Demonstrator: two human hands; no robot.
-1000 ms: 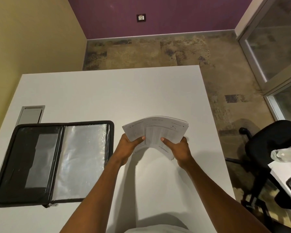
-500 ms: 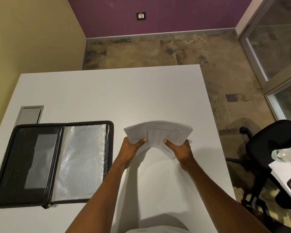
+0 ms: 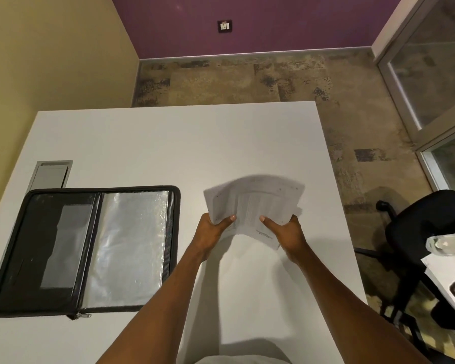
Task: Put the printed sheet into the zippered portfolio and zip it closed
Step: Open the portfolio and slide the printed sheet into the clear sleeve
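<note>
The printed sheets (image 3: 255, 203) are held above the white table, bowed upward and motion-blurred. My left hand (image 3: 212, 229) grips their near left edge with the thumb on top. My right hand (image 3: 286, 232) grips the near right edge the same way. The black zippered portfolio (image 3: 8, 258) lies open flat on the table to the left of my hands, with a clear plastic sleeve on its right half. Its zipper pull (image 3: 80, 315) sits at the near edge by the spine.
The white table (image 3: 168, 143) ends at its far edge near the carpet. A grey cable hatch (image 3: 50, 174) lies behind the portfolio. A black office chair (image 3: 426, 227) stands to the right, beside another desk with a clear bottle (image 3: 447, 243).
The sheets and both hands have shifted slightly to the right and away from me. The paper now looks blurred from movement. The portfolio has not moved.
</note>
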